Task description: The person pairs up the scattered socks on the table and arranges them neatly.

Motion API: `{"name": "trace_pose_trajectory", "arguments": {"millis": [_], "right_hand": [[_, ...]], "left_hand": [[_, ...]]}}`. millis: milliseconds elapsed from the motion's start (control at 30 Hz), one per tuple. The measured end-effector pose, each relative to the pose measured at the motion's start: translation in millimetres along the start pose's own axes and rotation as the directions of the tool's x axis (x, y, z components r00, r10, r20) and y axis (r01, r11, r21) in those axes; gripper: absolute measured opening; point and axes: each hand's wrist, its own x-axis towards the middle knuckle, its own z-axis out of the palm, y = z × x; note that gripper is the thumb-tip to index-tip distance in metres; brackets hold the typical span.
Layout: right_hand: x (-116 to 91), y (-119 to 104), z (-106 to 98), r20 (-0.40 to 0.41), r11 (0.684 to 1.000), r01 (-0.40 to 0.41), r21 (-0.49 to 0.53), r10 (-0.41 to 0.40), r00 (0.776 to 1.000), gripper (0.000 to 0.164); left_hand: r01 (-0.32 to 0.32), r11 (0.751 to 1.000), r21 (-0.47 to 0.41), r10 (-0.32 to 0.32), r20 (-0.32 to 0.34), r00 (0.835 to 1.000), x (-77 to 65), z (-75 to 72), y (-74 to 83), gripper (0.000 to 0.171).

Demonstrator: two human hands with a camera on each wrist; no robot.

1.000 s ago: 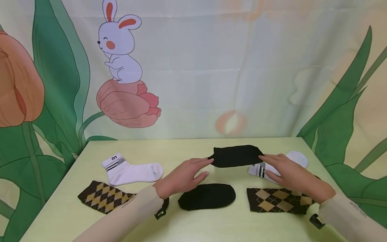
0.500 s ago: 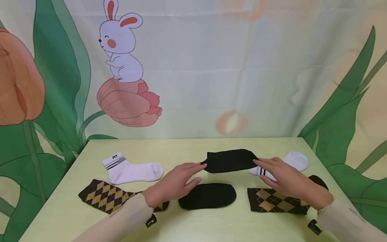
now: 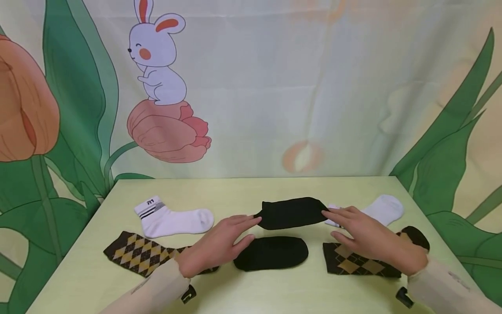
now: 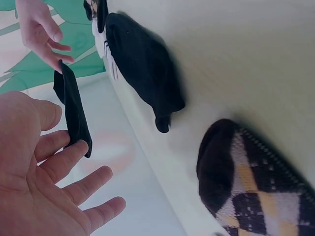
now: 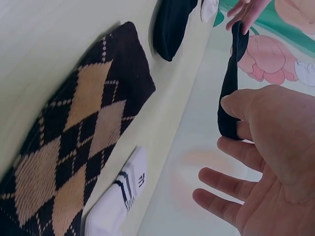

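A black low-cut sock (image 3: 292, 213) is held up, stretched sideways between both hands above the table. My left hand (image 3: 219, 242) pinches its left end at the fingertips, the other fingers spread, as the left wrist view shows. At the opposite end, my right hand (image 3: 362, 235) grips the sock between thumb and index finger; its remaining fingers are extended in the right wrist view. Another black sock (image 3: 272, 254) lies flat just below and nearer to me. In the left wrist view, that lying sock (image 4: 142, 59) is apart from the held one.
On the left lie a white striped sock (image 3: 176, 223) and an argyle sock (image 3: 135, 253), partly behind my left arm. To the right are a second white sock (image 3: 386, 209) and argyle sock (image 3: 353, 264), partly covered by my right arm. A printed curtain (image 3: 251, 109) hangs behind the table (image 3: 235, 296).
Both hands have moved left and slightly down with the stretched black sock, bringing it closer above the lying one. The socks on the table stay put.
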Motion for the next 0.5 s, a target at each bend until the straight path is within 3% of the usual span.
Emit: {"name": "trace_pose_trajectory", "arguments": {"millis": [500], "right_hand": [[5,-13,11,0.039,1.0,0.001,0.015,-0.002,0.999,0.054]], "left_hand": [[0.021,1.0,-0.011,-0.021,-0.008,1.0,-20.6,5.1,-6.2,0.047]]}}
